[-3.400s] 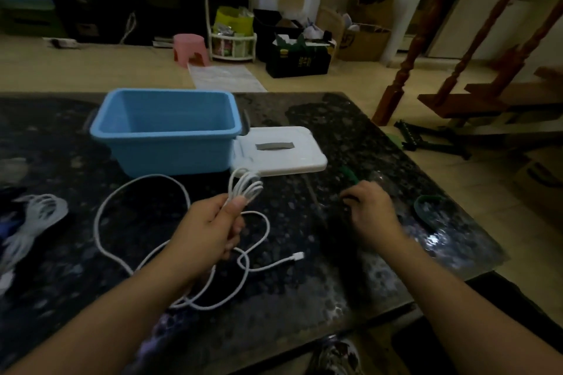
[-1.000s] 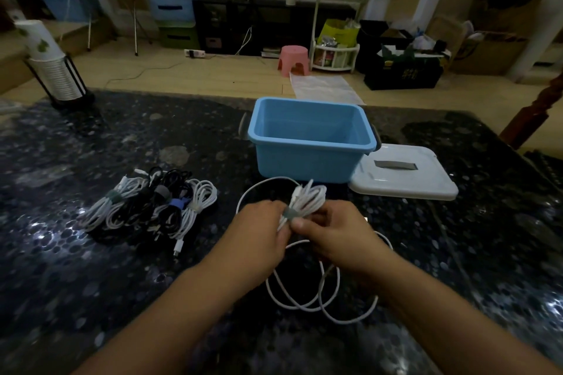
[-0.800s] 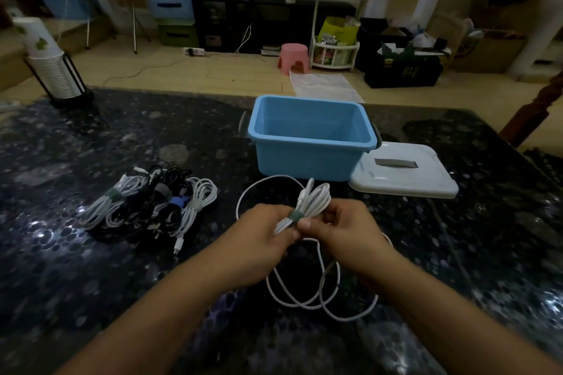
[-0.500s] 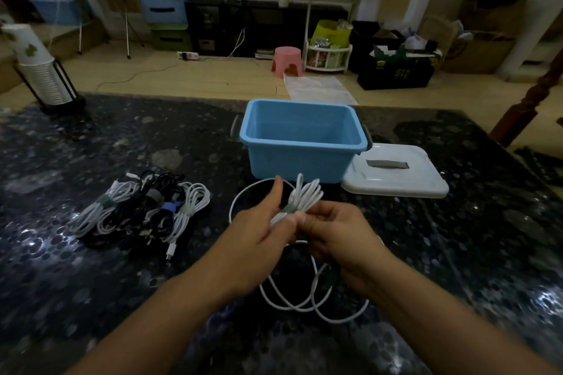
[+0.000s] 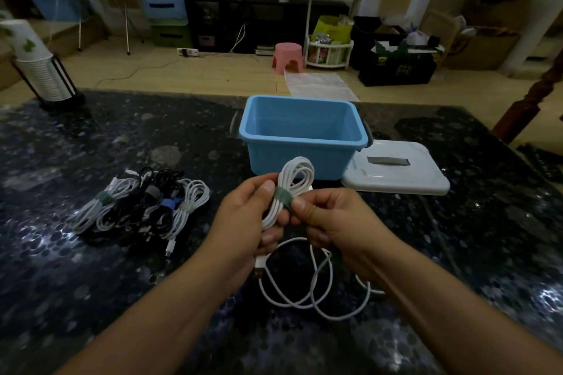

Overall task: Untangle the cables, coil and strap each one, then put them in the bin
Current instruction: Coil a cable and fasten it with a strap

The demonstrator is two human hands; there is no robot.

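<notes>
Far left on the dark speckled stone table [image 5: 91, 298]: a heap of already strapped white and black cable bundles [image 5: 143, 207], lying well apart from the hands. Nearer the middle, left hand [image 5: 246, 219] curled round the lower part of a coiled white charging cable [image 5: 291, 189], thumb pressed just beside the grey-green strap [image 5: 282, 197] wrapped at its waist. Right hand [image 5: 332, 219] pinching the same strap from the other side, fingers curled. Bundle held up above the table, in front of the light blue plastic bin [image 5: 301, 137], which looks empty. Loose white cable loops [image 5: 313, 289] lying on the table below the hands; whether part of the held cable, cannot tell. Right of the bin, a white plastic lid [image 5: 396, 170].

Likely light, soft and springy, with a smooth jacket: prone to fanning open if released before the strap closes. Best gripped at the strapped waist, never by a single loop or the plug end.
</notes>
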